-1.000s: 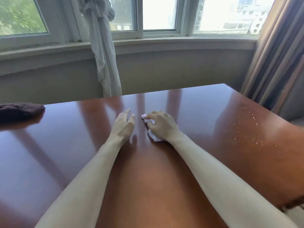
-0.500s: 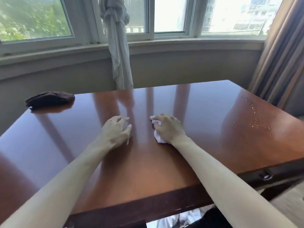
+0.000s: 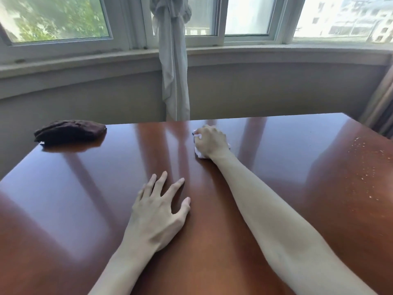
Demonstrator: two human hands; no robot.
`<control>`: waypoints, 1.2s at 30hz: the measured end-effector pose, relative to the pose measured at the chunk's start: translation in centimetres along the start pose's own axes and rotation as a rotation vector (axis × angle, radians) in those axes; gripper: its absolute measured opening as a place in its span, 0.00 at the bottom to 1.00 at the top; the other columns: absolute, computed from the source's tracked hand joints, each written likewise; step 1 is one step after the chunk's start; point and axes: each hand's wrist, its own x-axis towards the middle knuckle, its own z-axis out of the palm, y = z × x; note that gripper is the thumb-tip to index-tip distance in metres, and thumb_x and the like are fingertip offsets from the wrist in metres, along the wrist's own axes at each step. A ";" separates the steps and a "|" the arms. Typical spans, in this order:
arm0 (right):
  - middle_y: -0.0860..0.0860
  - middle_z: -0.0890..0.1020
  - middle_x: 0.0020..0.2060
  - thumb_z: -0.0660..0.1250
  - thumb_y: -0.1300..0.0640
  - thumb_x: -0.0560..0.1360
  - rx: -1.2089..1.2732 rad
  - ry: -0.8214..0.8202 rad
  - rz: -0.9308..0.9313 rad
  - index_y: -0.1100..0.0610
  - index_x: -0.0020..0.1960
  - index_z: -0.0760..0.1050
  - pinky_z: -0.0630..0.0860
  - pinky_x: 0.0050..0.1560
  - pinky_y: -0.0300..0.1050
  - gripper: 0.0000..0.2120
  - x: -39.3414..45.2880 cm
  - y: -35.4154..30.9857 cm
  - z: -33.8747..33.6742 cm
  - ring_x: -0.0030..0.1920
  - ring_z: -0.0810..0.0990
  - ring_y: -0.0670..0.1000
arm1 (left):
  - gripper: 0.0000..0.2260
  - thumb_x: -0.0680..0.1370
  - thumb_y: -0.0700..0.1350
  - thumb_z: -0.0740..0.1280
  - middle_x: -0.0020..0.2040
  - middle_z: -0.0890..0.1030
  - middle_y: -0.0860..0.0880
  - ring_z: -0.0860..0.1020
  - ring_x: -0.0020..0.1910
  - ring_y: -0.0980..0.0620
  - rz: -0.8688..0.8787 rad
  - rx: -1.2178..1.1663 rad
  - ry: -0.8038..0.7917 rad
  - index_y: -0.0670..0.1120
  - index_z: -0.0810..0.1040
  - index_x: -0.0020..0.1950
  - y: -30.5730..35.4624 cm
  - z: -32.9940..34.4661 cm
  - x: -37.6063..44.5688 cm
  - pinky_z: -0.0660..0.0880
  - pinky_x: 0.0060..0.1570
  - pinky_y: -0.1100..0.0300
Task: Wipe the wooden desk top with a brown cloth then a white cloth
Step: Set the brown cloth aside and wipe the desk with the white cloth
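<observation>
The glossy wooden desk top (image 3: 276, 158) fills the lower view. My right hand (image 3: 211, 141) is stretched toward the far edge, fingers curled over a crumpled white cloth (image 3: 200, 153) pressed on the wood; only small bits of cloth show under the hand. My left hand (image 3: 158, 207) lies flat on the desk nearer to me, fingers spread and straight, holding nothing. The brown cloth (image 3: 70, 130) sits bunched at the far left corner, apart from both hands.
Small light specks (image 3: 361, 162) are scattered on the right part of the desk. A knotted grey curtain (image 3: 174, 60) hangs behind the far edge under the windows. A striped drape (image 3: 380, 107) stands at the right.
My right hand has slid the white cloth away from me toward the far edge. My left hand stayed nearer and spread flat. The view shifted forward over the desk.
</observation>
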 end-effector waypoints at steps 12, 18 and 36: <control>0.42 0.80 0.61 0.52 0.43 0.77 0.113 -0.144 -0.260 0.40 0.66 0.78 0.75 0.60 0.52 0.23 -18.1 -2.8 -4.0 0.63 0.76 0.51 | 0.22 0.80 0.46 0.63 0.77 0.67 0.46 0.64 0.76 0.48 -0.073 -0.224 0.007 0.44 0.69 0.74 0.7 -1.8 -1.5 0.61 0.72 0.55; 0.41 0.80 0.61 0.60 0.49 0.79 0.061 -0.027 0.040 0.39 0.66 0.78 0.74 0.61 0.48 0.18 -25.2 5.0 -9.4 0.65 0.76 0.50 | 0.24 0.77 0.57 0.59 0.71 0.72 0.50 0.70 0.71 0.49 0.151 -0.131 -0.153 0.48 0.73 0.70 8.1 -2.5 -4.8 0.69 0.69 0.51; 0.43 0.82 0.60 0.59 0.51 0.79 -0.036 0.159 0.197 0.41 0.63 0.80 0.76 0.56 0.50 0.17 -36.8 6.4 -13.4 0.62 0.78 0.51 | 0.49 0.71 0.80 0.51 0.83 0.48 0.52 0.45 0.81 0.55 0.455 0.097 -0.118 0.51 0.49 0.83 12.9 1.1 -14.6 0.45 0.79 0.57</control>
